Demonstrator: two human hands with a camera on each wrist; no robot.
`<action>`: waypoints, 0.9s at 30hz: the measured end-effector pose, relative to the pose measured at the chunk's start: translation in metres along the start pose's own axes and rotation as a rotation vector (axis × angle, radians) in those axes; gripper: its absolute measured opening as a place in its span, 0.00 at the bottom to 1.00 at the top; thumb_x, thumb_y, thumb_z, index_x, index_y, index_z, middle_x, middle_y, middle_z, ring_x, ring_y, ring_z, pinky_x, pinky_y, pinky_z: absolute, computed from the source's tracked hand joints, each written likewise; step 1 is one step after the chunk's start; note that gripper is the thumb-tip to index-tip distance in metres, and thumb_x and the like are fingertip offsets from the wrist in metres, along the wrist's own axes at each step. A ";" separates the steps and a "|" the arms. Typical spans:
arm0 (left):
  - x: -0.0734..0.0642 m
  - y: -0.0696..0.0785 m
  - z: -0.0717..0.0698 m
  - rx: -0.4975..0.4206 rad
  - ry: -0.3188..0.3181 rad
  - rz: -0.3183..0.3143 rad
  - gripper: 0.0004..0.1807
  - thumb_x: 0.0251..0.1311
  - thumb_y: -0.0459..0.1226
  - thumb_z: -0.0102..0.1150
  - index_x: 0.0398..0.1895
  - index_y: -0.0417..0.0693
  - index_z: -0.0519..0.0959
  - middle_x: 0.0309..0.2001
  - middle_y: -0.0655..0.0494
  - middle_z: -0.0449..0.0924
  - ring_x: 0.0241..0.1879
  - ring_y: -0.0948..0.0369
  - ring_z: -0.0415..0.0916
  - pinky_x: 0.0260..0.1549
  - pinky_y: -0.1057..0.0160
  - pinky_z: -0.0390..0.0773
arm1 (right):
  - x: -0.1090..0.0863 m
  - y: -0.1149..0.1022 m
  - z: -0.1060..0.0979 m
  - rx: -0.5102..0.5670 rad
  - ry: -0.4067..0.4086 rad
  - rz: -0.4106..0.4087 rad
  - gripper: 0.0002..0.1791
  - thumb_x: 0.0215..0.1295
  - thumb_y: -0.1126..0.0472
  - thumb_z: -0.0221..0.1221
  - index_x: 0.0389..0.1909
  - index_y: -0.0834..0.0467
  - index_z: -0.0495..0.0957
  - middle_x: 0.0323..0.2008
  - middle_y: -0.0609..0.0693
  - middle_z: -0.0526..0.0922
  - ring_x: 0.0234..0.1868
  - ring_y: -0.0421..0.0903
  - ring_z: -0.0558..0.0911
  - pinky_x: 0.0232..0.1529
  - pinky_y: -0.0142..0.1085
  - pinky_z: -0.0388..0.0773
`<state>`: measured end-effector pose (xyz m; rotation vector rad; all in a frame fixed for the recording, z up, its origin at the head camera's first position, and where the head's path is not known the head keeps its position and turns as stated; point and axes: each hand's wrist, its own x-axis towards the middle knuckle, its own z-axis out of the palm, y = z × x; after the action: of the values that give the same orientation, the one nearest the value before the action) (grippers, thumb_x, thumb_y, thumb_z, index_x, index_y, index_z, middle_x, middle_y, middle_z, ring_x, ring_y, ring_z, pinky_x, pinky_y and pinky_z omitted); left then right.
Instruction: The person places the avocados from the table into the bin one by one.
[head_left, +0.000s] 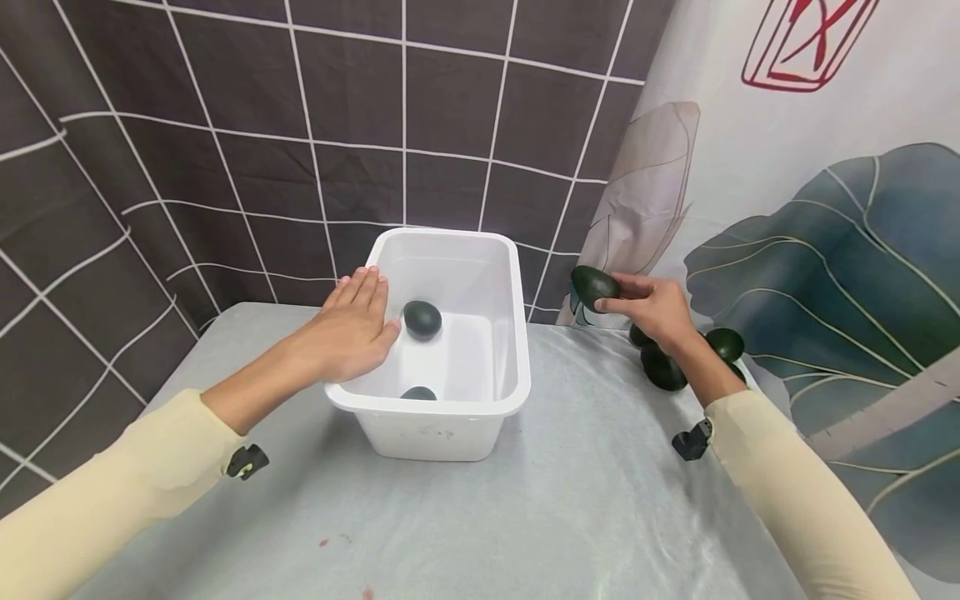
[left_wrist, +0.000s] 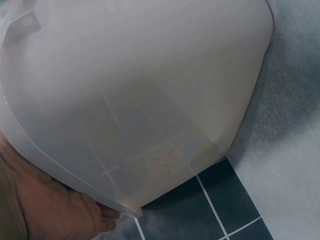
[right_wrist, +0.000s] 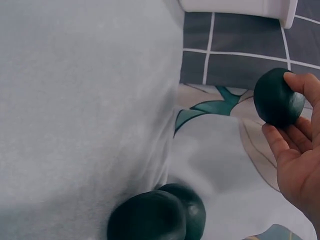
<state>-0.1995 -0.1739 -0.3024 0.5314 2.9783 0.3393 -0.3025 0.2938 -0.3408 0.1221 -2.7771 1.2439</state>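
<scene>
My right hand [head_left: 651,310] pinches a dark green avocado [head_left: 595,287] between thumb and fingers, raised over the table right of a white plastic tub [head_left: 442,407]. In the right wrist view the same avocado [right_wrist: 278,97] shows with the thumb on its upper side and fingers beneath. With fingers straight, my left hand [head_left: 352,329] rests along the tub's left rim; the left wrist view shows that hand [left_wrist: 55,210] against the rim from outside. Inside the tub lie one avocado [head_left: 422,320] near the left wall and another [head_left: 418,393] partly hidden by the front rim.
Several more avocados [head_left: 663,367] lie at the table's right side, partly behind my right wrist. The grey cloth-covered table [head_left: 450,525] reaches back to a dark tiled-pattern curtain [head_left: 352,92]. A pale curtain with large leaf prints [head_left: 840,242] hangs at the right.
</scene>
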 end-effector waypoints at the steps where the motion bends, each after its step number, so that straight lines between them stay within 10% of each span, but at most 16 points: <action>1: 0.000 0.000 0.000 0.001 0.000 0.000 0.43 0.88 0.48 0.33 0.90 0.24 0.40 0.92 0.28 0.32 0.93 0.34 0.28 0.92 0.34 0.32 | 0.001 -0.001 0.000 0.000 -0.007 0.004 0.39 0.66 0.44 0.80 0.75 0.53 0.84 0.68 0.59 0.89 0.70 0.59 0.88 0.46 0.19 0.79; 27: 0.001 0.001 0.000 -0.004 0.005 0.001 0.43 0.88 0.49 0.31 0.89 0.23 0.41 0.92 0.26 0.32 0.93 0.33 0.28 0.92 0.33 0.33 | 0.009 -0.033 0.004 0.125 -0.018 -0.040 0.39 0.65 0.45 0.82 0.75 0.52 0.84 0.69 0.55 0.88 0.71 0.49 0.89 0.50 0.18 0.83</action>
<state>-0.1999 -0.1730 -0.3024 0.5323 2.9814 0.3469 -0.3077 0.2685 -0.3176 0.1976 -2.6964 1.4124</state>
